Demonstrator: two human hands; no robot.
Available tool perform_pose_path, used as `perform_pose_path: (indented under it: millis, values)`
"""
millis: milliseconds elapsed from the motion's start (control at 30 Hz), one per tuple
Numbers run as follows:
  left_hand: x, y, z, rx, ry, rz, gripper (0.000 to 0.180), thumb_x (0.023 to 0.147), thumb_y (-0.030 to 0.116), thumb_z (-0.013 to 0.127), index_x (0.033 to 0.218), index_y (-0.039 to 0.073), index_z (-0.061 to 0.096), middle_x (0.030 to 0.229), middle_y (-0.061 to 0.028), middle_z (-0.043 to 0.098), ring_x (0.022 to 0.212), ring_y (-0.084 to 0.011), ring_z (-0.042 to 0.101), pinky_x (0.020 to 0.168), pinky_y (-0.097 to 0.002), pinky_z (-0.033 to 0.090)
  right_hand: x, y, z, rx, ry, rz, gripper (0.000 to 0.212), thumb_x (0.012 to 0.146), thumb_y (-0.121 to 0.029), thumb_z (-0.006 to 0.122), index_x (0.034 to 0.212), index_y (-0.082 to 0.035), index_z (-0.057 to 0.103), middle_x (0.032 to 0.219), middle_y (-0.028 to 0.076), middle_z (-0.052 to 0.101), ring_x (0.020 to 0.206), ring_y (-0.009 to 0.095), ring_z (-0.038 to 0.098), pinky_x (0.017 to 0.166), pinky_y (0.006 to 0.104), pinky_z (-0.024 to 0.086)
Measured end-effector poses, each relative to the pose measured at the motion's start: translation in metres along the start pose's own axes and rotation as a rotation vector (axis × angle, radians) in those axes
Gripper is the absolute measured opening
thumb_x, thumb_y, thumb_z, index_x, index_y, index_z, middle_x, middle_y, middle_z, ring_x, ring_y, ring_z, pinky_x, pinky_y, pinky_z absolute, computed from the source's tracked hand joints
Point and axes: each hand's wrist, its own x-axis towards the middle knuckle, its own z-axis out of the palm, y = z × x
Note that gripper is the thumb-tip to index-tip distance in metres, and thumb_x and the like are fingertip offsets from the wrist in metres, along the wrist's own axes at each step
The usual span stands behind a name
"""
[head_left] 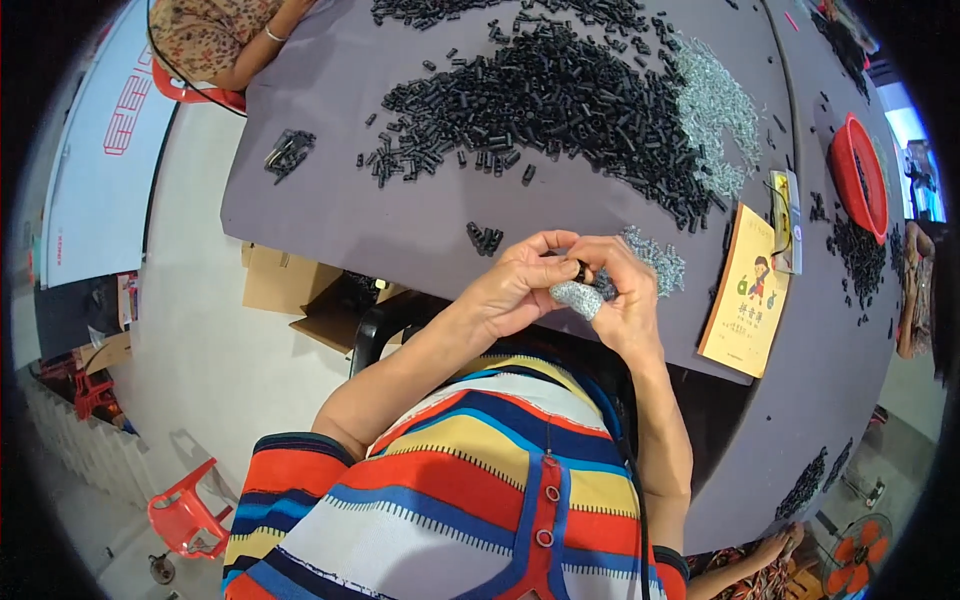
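Observation:
Over the table's near edge, my left hand (515,285) and my right hand (628,295) meet with fingertips pinched together. Between them is a small black cylindrical part (582,271), mostly covered by the fingers. The right thumb wears a silvery wrap (578,298). Just beyond the right hand lies a small heap of shiny silver pieces (655,262), partly hidden by that hand. A few loose black parts (485,238) lie on the table left of my hands. Farther off spreads a large pile of black cylindrical parts (540,95), bordered on its right by a silver heap (715,110).
A yellow notebook (745,290) lies to the right, beside eyeglasses (797,235). Past it stands a red basket (860,178) among black parts. Another small cluster (290,152) sits far left. Other people sit at the table. Cardboard boxes (285,280) and a red chair (188,515) stand on the floor.

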Motion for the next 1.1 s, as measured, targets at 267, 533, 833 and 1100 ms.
perform_pose_path:
  millis: [267, 533, 833, 1100]
  values:
    - [-0.011, 0.006, 0.012, 0.054, 0.037, -0.021, 0.037, 0.085, 0.004, 0.068, 0.117, 0.006, 0.052, 0.105, -0.0086, 0.063, 0.096, -0.0178, 0.063, 0.086, -0.0341, 0.052, -0.003, 0.003, 0.01, 0.126, 0.05, 0.028, 0.026, 0.07, -0.008, 0.076, 0.092, -0.003, 0.063, 0.092, 0.008, 0.068, 0.072, 0.021, 0.057, 0.067, 0.032, 0.05]
    - [-0.034, 0.01, 0.018, 1.108, 0.345, 0.577, 0.021, 0.085, 0.0, 0.066, 0.105, 0.001, 0.061, 0.095, -0.0032, 0.064, 0.082, -0.0071, 0.059, 0.072, -0.0207, 0.049, -0.014, -0.024, -0.001, -0.094, -0.01, -0.026, 0.038, 0.069, -0.007, 0.075, 0.105, -0.003, 0.063, 0.104, 0.013, 0.062, 0.094, 0.033, 0.058, 0.082, 0.0397, 0.048]
    - [-0.022, 0.034, -0.006, 1.936, 0.406, 1.08, 0.013, 0.079, 0.002, 0.068, 0.092, 0.004, 0.065, 0.088, -0.0063, 0.064, 0.085, -0.0215, 0.056, 0.078, -0.0317, 0.043, -0.057, 0.015, -0.082, -0.364, 0.27, 0.287, 0.029, 0.07, 0.015, 0.053, 0.094, 0.002, 0.062, 0.089, 0.015, 0.062, 0.083, 0.03, 0.061, 0.076, 0.0361, 0.049]
    - [-0.017, 0.025, -0.017, 1.923, 0.409, 1.08, 0.018, 0.076, 0.001, 0.068, 0.092, 0.007, 0.064, 0.091, -0.0037, 0.063, 0.089, -0.0238, 0.053, 0.08, -0.0351, 0.038, -0.053, 0.042, -0.082, -0.484, 0.278, 0.267, 0.025, 0.07, 0.013, 0.056, 0.091, 0.001, 0.062, 0.09, 0.017, 0.06, 0.087, 0.036, 0.059, 0.078, 0.0408, 0.047]
